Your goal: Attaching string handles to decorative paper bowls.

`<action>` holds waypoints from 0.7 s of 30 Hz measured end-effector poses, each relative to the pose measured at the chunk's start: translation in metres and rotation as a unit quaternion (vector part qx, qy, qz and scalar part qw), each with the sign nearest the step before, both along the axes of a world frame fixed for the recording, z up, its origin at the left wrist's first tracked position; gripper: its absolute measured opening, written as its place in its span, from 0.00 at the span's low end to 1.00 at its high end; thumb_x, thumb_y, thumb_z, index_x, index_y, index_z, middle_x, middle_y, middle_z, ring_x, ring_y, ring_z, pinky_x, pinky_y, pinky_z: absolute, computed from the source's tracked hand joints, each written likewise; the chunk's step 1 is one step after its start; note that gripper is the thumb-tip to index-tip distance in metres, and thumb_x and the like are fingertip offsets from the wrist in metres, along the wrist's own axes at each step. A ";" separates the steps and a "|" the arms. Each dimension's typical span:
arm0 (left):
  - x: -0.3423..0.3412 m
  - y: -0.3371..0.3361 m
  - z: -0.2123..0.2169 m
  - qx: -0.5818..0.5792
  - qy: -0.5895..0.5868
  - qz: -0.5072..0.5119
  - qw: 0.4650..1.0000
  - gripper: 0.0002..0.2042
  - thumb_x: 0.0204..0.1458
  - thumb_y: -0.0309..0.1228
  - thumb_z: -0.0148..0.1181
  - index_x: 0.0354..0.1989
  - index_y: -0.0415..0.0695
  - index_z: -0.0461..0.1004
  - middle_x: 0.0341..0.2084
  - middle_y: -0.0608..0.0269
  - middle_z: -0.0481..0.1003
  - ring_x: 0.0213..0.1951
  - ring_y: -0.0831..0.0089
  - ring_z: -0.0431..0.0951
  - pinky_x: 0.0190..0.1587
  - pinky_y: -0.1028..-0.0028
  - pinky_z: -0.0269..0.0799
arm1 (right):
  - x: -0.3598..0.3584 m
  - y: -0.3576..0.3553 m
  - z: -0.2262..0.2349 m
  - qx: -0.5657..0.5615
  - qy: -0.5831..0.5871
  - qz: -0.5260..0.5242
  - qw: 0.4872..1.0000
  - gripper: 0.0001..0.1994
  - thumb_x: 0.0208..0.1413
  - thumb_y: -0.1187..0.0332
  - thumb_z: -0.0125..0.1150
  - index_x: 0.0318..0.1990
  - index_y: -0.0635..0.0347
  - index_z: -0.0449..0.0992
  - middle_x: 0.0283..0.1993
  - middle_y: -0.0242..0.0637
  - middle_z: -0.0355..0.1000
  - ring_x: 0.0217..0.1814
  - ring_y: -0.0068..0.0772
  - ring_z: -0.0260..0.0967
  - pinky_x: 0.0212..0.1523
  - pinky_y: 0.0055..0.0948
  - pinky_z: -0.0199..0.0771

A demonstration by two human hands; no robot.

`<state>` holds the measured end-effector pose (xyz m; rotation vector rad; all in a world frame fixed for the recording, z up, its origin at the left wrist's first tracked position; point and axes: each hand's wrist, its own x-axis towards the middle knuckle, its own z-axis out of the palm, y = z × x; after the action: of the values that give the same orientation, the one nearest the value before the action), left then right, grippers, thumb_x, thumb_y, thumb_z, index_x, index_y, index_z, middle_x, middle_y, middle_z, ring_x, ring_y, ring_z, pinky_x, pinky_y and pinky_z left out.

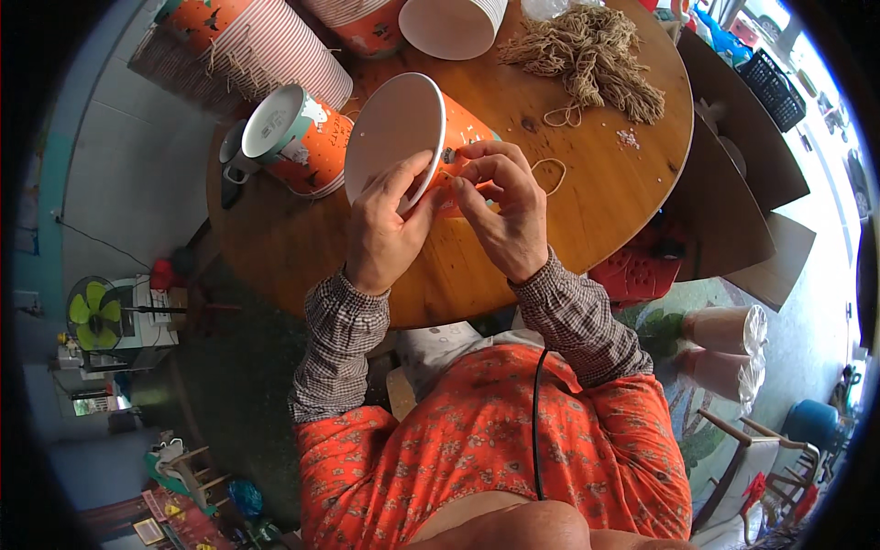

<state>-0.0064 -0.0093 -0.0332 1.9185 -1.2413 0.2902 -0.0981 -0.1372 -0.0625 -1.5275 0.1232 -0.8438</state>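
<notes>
An orange printed paper bucket (390, 128) with a white inside lies tilted on the table, its mouth toward the left. My left hand (390, 220) grips it at the rim, thumb outside and fingers at the inner wall. At the bucket's side, close to the rim, my right hand (504, 202) pinches a thin tan cord (553, 174), which loops out to the right behind the fingers. The cord's end is too small to make out between the fingertips. Beside the bucket on the left lies another orange bucket (316, 151) with its white base showing.
The round wooden table (605, 202) also bears stacked paper buckets (275, 55) at the far left, a white-mouthed bucket (449, 27) at the back and a heap of tan cords (596, 55). Cardboard (724, 183) and a red crate (637, 266) stand at the right, a green fan (92, 312) at the left.
</notes>
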 end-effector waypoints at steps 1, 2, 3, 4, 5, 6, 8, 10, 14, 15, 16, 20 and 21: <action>-0.001 0.000 0.000 0.000 0.000 0.001 1.000 0.20 0.45 0.21 0.65 0.49 0.40 0.72 0.41 0.52 0.77 0.44 0.56 0.77 0.46 0.65 0.73 | 0.000 0.000 0.001 -0.003 0.001 -0.005 1.000 0.03 0.54 0.76 0.60 0.35 0.65 0.74 0.51 0.38 0.67 0.45 0.23 0.71 0.39 0.22 0.77; -0.002 0.000 0.001 0.001 -0.009 0.001 1.000 0.20 0.45 0.21 0.65 0.49 0.40 0.72 0.41 0.52 0.77 0.44 0.55 0.77 0.46 0.65 0.73 | -0.001 0.000 0.002 -0.007 0.001 -0.009 1.000 0.03 0.54 0.76 0.61 0.35 0.65 0.74 0.50 0.38 0.67 0.45 0.23 0.71 0.39 0.22 0.77; -0.002 -0.001 0.002 0.002 -0.017 0.000 1.000 0.20 0.45 0.21 0.65 0.49 0.40 0.73 0.41 0.52 0.77 0.44 0.55 0.77 0.46 0.65 0.72 | -0.001 -0.001 0.002 -0.007 0.001 -0.010 1.000 0.03 0.54 0.76 0.61 0.35 0.65 0.74 0.50 0.38 0.67 0.45 0.23 0.71 0.39 0.22 0.77; -0.003 -0.001 0.003 0.002 -0.017 0.000 1.000 0.20 0.45 0.21 0.65 0.49 0.40 0.73 0.41 0.52 0.77 0.44 0.55 0.77 0.46 0.65 0.72 | 0.000 -0.002 0.001 -0.006 0.004 -0.010 1.000 0.04 0.54 0.76 0.61 0.35 0.65 0.74 0.50 0.38 0.67 0.45 0.23 0.71 0.38 0.22 0.77; -0.004 -0.002 0.004 0.004 -0.018 -0.001 1.000 0.20 0.45 0.21 0.65 0.49 0.41 0.73 0.41 0.53 0.77 0.43 0.55 0.77 0.46 0.64 0.72 | 0.000 -0.003 0.000 -0.006 0.006 -0.011 1.000 0.04 0.53 0.76 0.61 0.35 0.65 0.74 0.50 0.38 0.67 0.45 0.23 0.71 0.38 0.22 0.77; -0.005 -0.003 0.005 0.006 -0.018 -0.002 1.000 0.20 0.45 0.21 0.65 0.49 0.41 0.73 0.41 0.53 0.77 0.43 0.55 0.77 0.46 0.64 0.72 | 0.001 -0.004 -0.001 -0.006 0.006 -0.011 1.000 0.04 0.53 0.76 0.61 0.35 0.65 0.74 0.50 0.38 0.67 0.45 0.23 0.71 0.38 0.22 0.77; -0.008 -0.005 0.008 0.014 -0.036 0.000 0.999 0.19 0.45 0.21 0.65 0.49 0.41 0.73 0.41 0.53 0.77 0.42 0.55 0.77 0.45 0.64 0.72 | 0.003 -0.005 -0.002 -0.026 -0.016 -0.039 0.999 0.04 0.50 0.76 0.63 0.33 0.63 0.74 0.45 0.38 0.67 0.36 0.24 0.72 0.31 0.22 0.75; -0.009 -0.007 0.008 0.021 -0.055 0.003 0.998 0.19 0.45 0.21 0.64 0.48 0.42 0.73 0.40 0.53 0.77 0.42 0.55 0.77 0.45 0.64 0.72 | 0.003 -0.006 -0.003 -0.036 -0.018 -0.048 0.998 0.05 0.50 0.76 0.63 0.33 0.63 0.74 0.44 0.38 0.67 0.35 0.24 0.72 0.31 0.22 0.74; -0.006 -0.014 0.014 0.023 -0.050 -0.046 0.997 0.13 0.48 0.22 0.61 0.44 0.39 0.73 0.36 0.54 0.77 0.38 0.56 0.77 0.42 0.66 0.71 | 0.001 -0.012 -0.007 -0.089 -0.009 -0.089 0.992 0.06 0.49 0.77 0.64 0.34 0.63 0.74 0.43 0.37 0.68 0.34 0.24 0.72 0.30 0.22 0.74; -0.006 -0.012 0.018 0.043 -0.035 -0.068 0.996 0.10 0.51 0.23 0.59 0.42 0.37 0.73 0.34 0.53 0.77 0.36 0.57 0.77 0.40 0.67 0.71 | 0.000 -0.013 -0.007 -0.090 -0.011 -0.087 0.992 0.06 0.49 0.77 0.64 0.34 0.63 0.74 0.43 0.37 0.68 0.34 0.24 0.72 0.30 0.22 0.74; -0.003 -0.012 0.019 0.042 -0.037 -0.066 0.996 0.10 0.51 0.23 0.59 0.42 0.37 0.73 0.34 0.53 0.77 0.36 0.57 0.77 0.40 0.67 0.71 | -0.001 -0.015 -0.007 -0.101 -0.012 -0.095 0.990 0.06 0.49 0.77 0.64 0.34 0.62 0.75 0.42 0.37 0.68 0.34 0.24 0.72 0.30 0.22 0.74; 0.016 -0.023 0.026 0.066 0.231 -0.118 0.964 0.08 0.57 0.25 0.53 0.38 0.32 0.73 0.29 0.55 0.76 0.32 0.72 0.76 0.36 0.73 0.71 | -0.005 -0.023 -0.005 -0.121 0.006 -0.097 0.988 0.06 0.49 0.77 0.65 0.34 0.61 0.76 0.40 0.37 0.69 0.33 0.25 0.73 0.29 0.23 0.73; 0.021 -0.026 0.024 0.081 0.247 -0.141 0.955 0.08 0.56 0.25 0.54 0.38 0.32 0.73 0.28 0.55 0.77 0.32 0.74 0.76 0.36 0.74 0.71 | -0.007 -0.025 -0.004 -0.128 0.018 -0.091 0.987 0.06 0.49 0.76 0.65 0.35 0.61 0.76 0.40 0.37 0.69 0.33 0.26 0.73 0.29 0.23 0.73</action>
<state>0.0150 -0.0357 -0.0095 1.7657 -1.1938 -0.4309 -0.1050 -0.1625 -0.0665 -1.7922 0.1884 -1.0065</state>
